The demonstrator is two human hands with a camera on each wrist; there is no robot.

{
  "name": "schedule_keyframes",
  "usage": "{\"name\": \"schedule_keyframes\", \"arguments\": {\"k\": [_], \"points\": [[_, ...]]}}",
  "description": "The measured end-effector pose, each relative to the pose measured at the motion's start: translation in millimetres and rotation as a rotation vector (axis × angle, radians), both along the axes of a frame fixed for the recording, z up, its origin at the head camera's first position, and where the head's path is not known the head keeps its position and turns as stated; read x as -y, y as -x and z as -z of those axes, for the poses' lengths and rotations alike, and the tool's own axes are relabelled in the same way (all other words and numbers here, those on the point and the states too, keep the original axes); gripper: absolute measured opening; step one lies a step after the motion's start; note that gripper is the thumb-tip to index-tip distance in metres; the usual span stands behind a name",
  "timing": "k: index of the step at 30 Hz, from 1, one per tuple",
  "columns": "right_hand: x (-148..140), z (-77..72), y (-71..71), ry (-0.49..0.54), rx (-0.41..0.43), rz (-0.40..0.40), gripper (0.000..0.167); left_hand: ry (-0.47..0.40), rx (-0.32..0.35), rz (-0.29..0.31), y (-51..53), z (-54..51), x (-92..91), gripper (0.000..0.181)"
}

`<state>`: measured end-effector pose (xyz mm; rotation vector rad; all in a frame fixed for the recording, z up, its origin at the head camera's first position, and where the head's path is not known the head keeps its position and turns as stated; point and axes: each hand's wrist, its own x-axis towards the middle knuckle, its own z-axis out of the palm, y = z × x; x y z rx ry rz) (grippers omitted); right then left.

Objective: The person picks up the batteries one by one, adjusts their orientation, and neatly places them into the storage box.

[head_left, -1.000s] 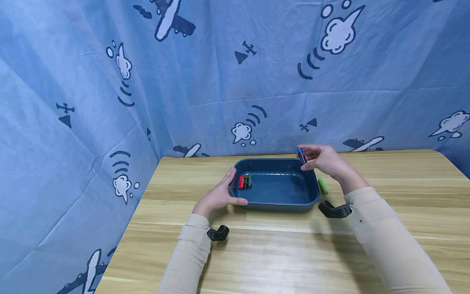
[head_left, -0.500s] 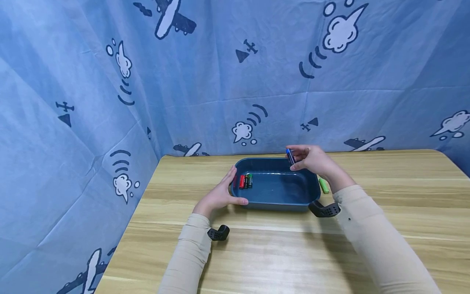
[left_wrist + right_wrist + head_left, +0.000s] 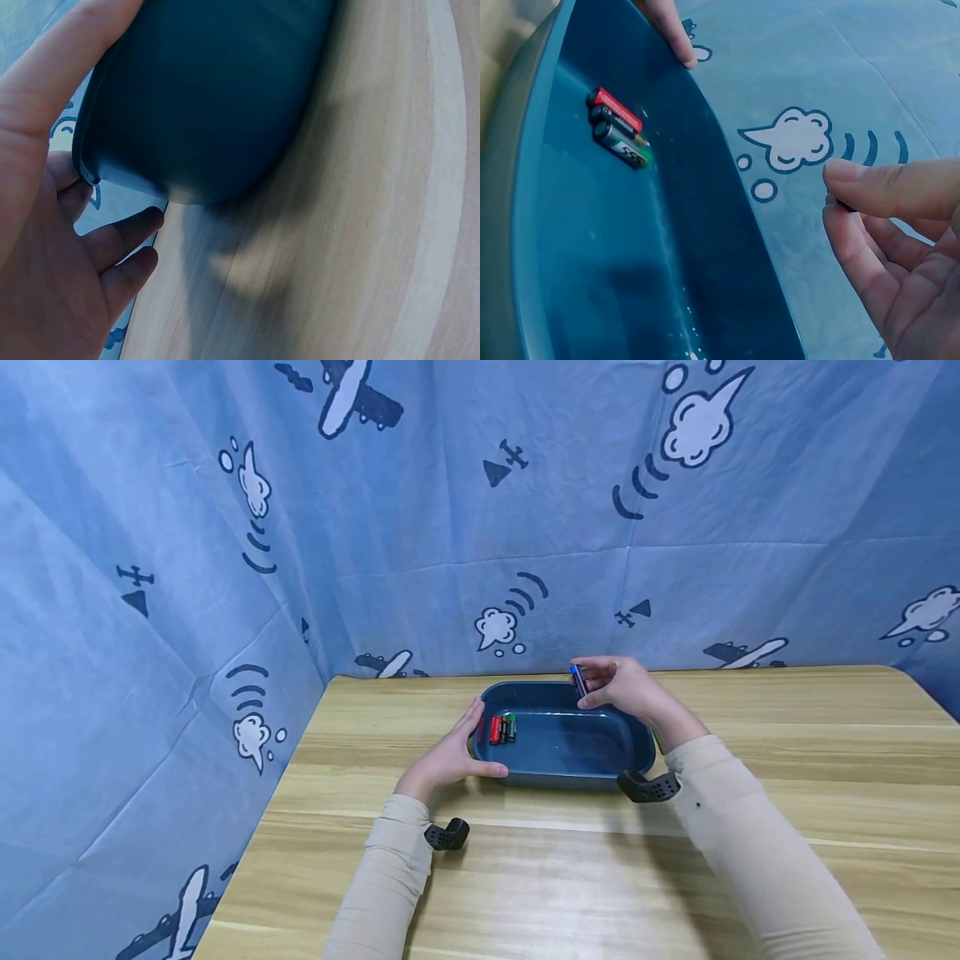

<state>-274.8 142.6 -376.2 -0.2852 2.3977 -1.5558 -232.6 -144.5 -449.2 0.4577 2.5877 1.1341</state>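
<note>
My left hand (image 3: 442,766) rests against the left end of a dark blue plastic basin (image 3: 570,782), thumb along the near side and fingers at the left rim. In the left wrist view its fingers (image 3: 124,234) look mostly straight and spread. Above the basin's far rim, my right hand (image 3: 626,687) pinches a dark battery with a blue end (image 3: 578,680) between thumb and fingertips. The right wrist view hides most of that battery. Inside the basin, at its left end, lie a red battery (image 3: 620,112), a black battery (image 3: 613,120) and a silver-green battery (image 3: 621,145), side by side.
The basin stands on a wood-grain table (image 3: 525,877) near its back edge. A sliver of a green battery (image 3: 658,741) shows beside the basin's right end, mostly hidden by my right wrist. A blue printed curtain (image 3: 420,527) hangs behind and to the left.
My right hand has moved left with the blue-ended battery, from the basin's right corner to above its far rim. The wrist now covers most of the green battery. My left hand stays put.
</note>
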Motion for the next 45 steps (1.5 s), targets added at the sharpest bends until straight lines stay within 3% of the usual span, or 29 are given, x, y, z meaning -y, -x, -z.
{"name": "schedule_keyframes", "arguments": {"k": [12,24,45], "points": [[14.5,9.7,4.4,0.063,0.022,-0.003,0.067,0.008,-0.003,0.005,0.5,1.4,-0.2,0.117],[23.9,25.6,8.3,0.267,0.109,0.000,0.069,-0.004,-0.004,-0.001,1.5,2.1,-0.6,0.115],[42.9,48.9,24.5,0.365,0.216,0.006,0.065,-0.008,0.003,-0.014,1.4,2.0,-0.9,0.111]]}}
